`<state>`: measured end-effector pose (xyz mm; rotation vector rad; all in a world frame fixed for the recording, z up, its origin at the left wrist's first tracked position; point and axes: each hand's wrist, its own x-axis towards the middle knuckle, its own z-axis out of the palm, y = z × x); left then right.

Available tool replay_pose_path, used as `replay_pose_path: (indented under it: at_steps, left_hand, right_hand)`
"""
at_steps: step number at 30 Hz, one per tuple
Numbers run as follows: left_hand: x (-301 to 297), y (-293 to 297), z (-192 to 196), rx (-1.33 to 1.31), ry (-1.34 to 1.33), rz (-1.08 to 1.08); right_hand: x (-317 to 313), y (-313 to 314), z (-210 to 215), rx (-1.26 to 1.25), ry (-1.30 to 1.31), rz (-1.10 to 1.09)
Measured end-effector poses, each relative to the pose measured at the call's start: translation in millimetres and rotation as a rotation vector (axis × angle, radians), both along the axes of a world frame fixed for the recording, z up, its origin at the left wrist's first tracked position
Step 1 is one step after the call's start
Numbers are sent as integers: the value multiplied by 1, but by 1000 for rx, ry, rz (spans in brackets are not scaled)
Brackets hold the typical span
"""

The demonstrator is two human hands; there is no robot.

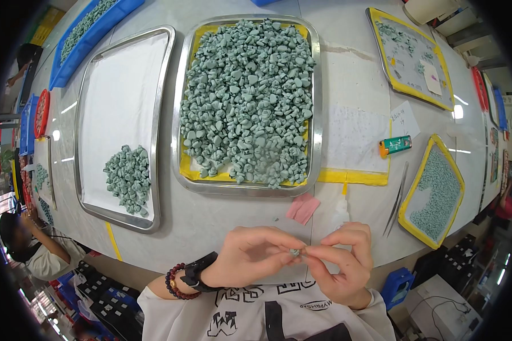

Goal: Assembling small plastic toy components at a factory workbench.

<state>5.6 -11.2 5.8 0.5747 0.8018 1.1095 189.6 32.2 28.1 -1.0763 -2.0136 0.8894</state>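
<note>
My left hand (250, 256) and my right hand (342, 262) meet at the near table edge, fingertips pinched together on one small grey-green piece (294, 252). Straight ahead stands a metal tray with a yellow liner (316, 113), heaped with several like grey-green pieces (247, 96). To its left a second metal tray with a white liner (159, 131) carries a small heap of the same pieces (128, 177). My left wrist wears a black watch and a dark bead bracelet (174, 281).
Pink pad (302, 208) and metal tweezers (396, 200) lie by my hands. An orange-and-green lighter (395, 145), yellow-rimmed trays (435, 190) (412, 54) to the right, a blue bin (88, 34) at far left. Another person (25, 244) sits at the left.
</note>
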Motion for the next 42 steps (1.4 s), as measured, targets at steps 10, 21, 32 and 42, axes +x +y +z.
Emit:
replay_pose_path:
  at_steps: [10,21,32,42]
  left_hand:
    - [-3,-3,-6,264,315,-35]
    - [-4,3,3,370,447,-27]
    - [-92,-15,20,274,1456,582]
    - [-74,37,7,295,1723,133]
  right_hand:
    - [-5,8,5,97,-120,81]
    - [-4,4,3,122,-64,51]
    - [36,20,0,52,-218,-57]
    - [47,19,-12,92,-394,186]
